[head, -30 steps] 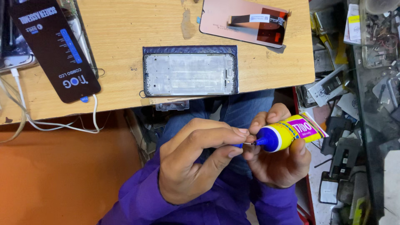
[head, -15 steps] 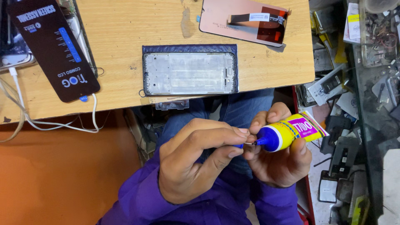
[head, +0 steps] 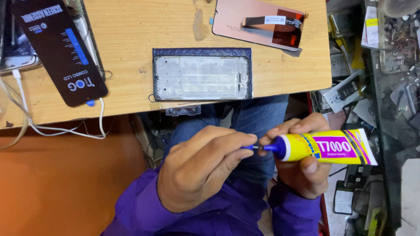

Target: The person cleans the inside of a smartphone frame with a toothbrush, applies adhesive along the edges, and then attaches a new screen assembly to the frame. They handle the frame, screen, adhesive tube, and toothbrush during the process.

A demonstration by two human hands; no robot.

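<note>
My right hand [head: 302,170] holds a yellow and magenta glue tube [head: 326,147] lying sideways over my lap, its blue nozzle pointing left. My left hand [head: 203,168] pinches the thin tip of that nozzle [head: 251,147] between thumb and fingers; the tip itself is mostly hidden. On the wooden table [head: 131,30] above my hands lies a phone frame [head: 202,75], silver inside with a dark blue rim, face up. Neither hand touches it.
A pink-backed display panel with a flex cable [head: 259,22] lies at the table's far right. A black flat box [head: 59,48] and white cables [head: 52,129] sit at the left. Shelves of phone parts [head: 385,65] crowd the right side. The floor at left is orange.
</note>
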